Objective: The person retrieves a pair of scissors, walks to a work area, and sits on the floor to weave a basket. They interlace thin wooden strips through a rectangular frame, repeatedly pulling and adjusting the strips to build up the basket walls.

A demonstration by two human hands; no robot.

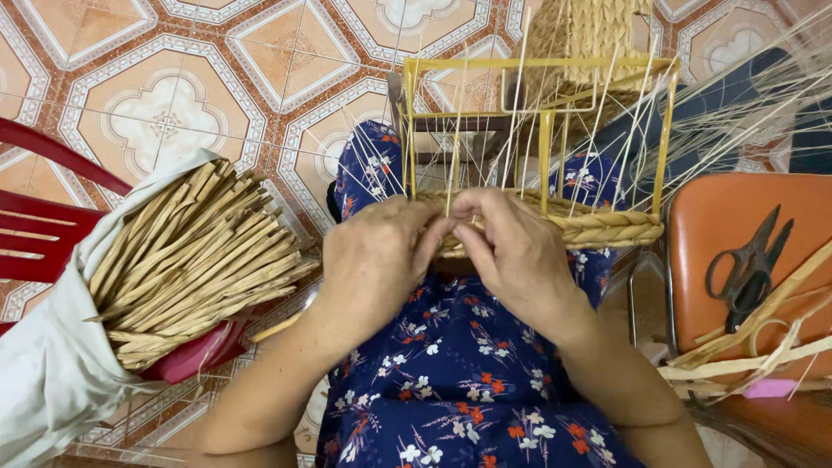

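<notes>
Straw-woven basket base (pixel 598 227) — yellow wire frame (pixel 542 65), both hands' fingers (pixel 433 238) pinching braid

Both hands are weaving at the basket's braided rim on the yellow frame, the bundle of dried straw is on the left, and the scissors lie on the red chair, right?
Not quite. In the head view the scissors lie on the orange seat at the right; the red chair at the left holds the straw bundle. The rest stands.
</notes>
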